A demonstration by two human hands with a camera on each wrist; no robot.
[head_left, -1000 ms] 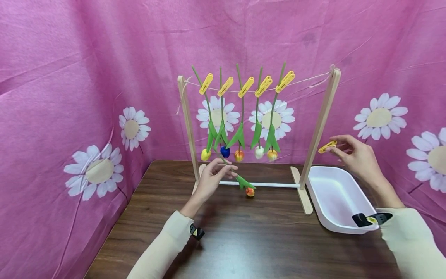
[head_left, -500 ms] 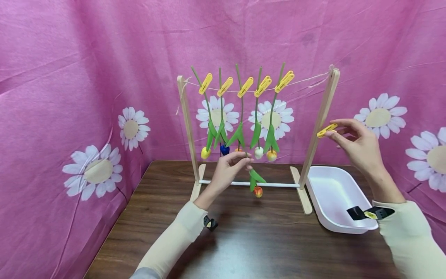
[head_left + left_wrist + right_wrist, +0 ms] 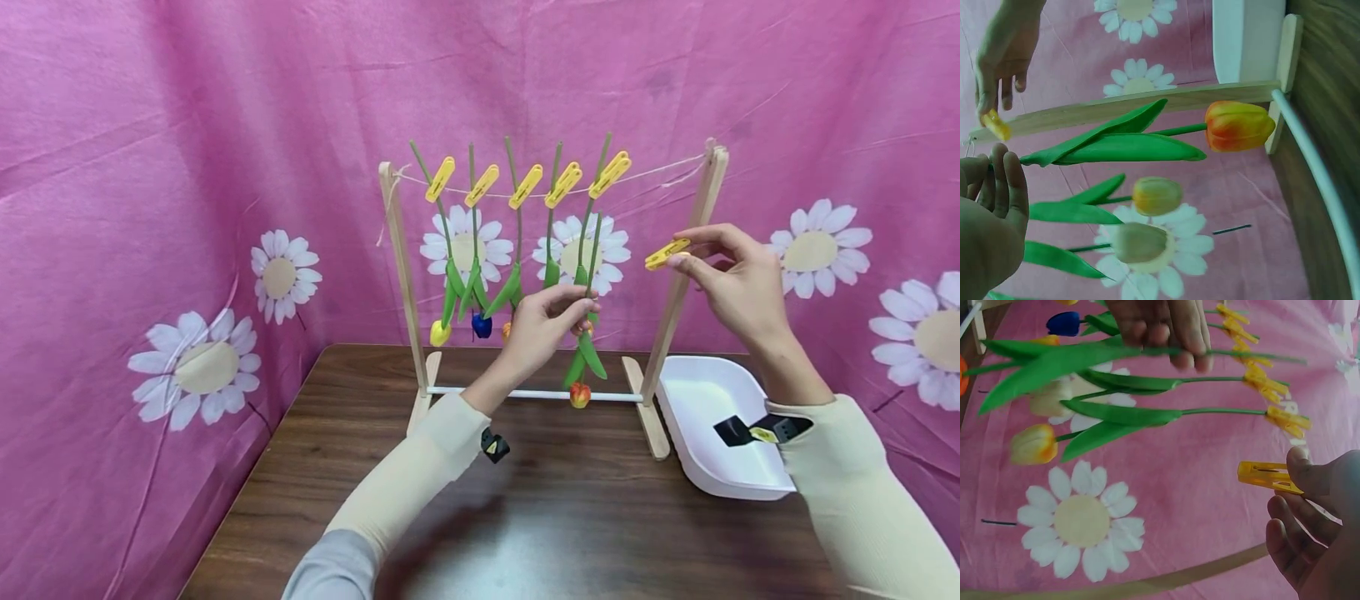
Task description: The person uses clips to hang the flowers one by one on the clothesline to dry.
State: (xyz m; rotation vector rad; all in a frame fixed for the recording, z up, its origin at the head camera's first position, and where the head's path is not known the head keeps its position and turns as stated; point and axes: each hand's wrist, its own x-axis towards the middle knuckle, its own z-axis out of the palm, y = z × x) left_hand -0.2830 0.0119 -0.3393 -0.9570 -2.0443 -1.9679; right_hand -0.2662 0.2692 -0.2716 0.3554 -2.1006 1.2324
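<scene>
My left hand (image 3: 546, 325) pinches the green stem of an orange-red tulip (image 3: 580, 395), which hangs bloom down. In the left wrist view that bloom shows orange and yellow, with two long leaves (image 3: 1129, 149). Between thumb and fingers my right hand (image 3: 738, 279) holds a yellow clothespin (image 3: 666, 253), near the right post. Several tulips hang upside down from a string (image 3: 652, 173), each stem gripped by a yellow clothespin (image 3: 610, 175). Among them are a yellow tulip (image 3: 440, 333) and a blue tulip (image 3: 482, 325); my left hand partly hides others.
Two wooden posts (image 3: 406, 283) on flat feet carry the string, joined low down by a white rod (image 3: 525, 394). A white plastic tub (image 3: 712, 479) stands right of the frame on the dark wooden table (image 3: 315, 500). Behind hangs a pink cloth (image 3: 337, 100) printed with daisies.
My left hand has moved right and up with the tulip, whose stem now stands nearly upright. My right hand has risen and moved left with the clothespin, closer to the string.
</scene>
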